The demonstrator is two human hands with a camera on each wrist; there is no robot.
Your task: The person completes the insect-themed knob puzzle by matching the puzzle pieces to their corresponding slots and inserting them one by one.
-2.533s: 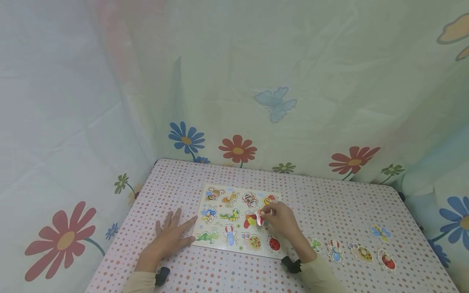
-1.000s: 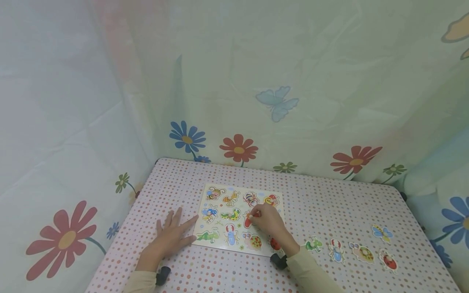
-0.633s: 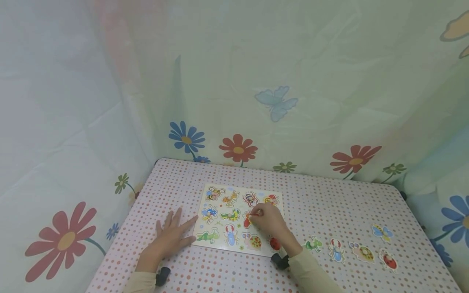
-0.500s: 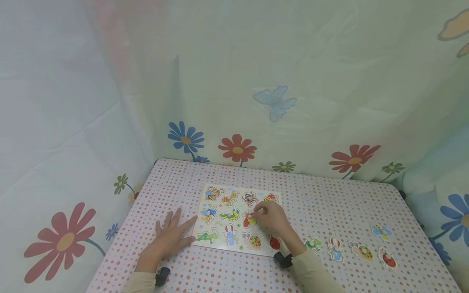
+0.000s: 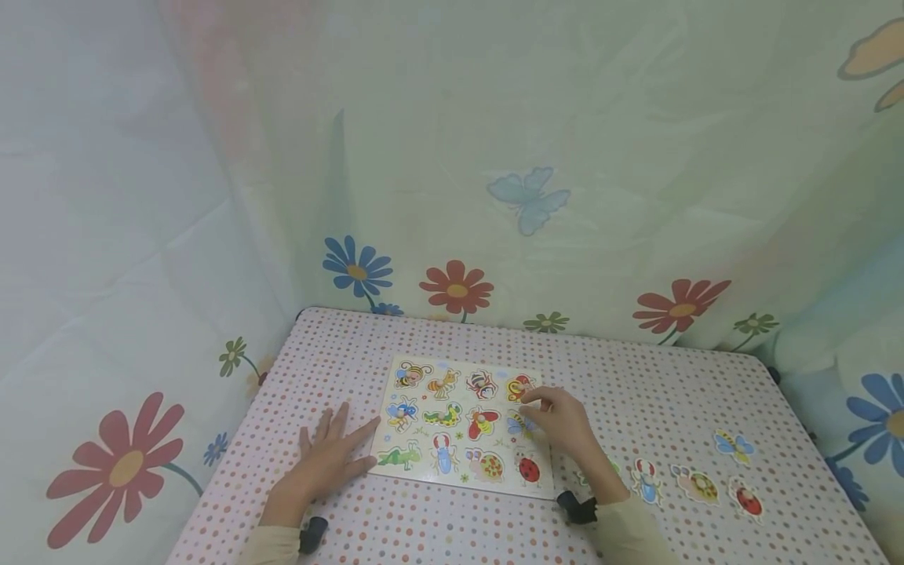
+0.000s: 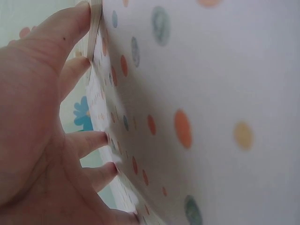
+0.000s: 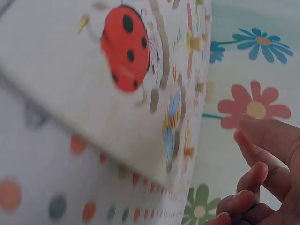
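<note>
A pale insect peg puzzle board [image 5: 424, 399] lies on the dotted table. My left hand [image 5: 326, 459] rests spread beside its left edge, thumb and index fingertips at the rim; in the left wrist view the other fingertips touch the cloth. My right hand [image 5: 561, 424] hovers over the board's right side, fingers loosely bent, nothing between thumb and index finger [image 7: 253, 145]. A red-winged fly piece [image 5: 483, 424] sits in the middle row. Right of it, a blue-winged bee picture [image 5: 520, 424] shows in a recess, partly covered by the right fingers. Below is a ladybug picture [image 5: 528, 469].
Loose pieces lie right of the board: a stag beetle [image 5: 646, 480], a snail [image 5: 695, 485], a ladybug piece [image 5: 746, 500] and a blue-winged bee piece [image 5: 734, 447]. A green piece [image 5: 613, 464] is mostly hidden by the right wrist. A flowered curtain [image 5: 600, 259] hangs behind the table.
My right hand carried the red-winged fly piece left into the middle row, let go of it, and has drawn back to the right. The left hand has stayed in place.
</note>
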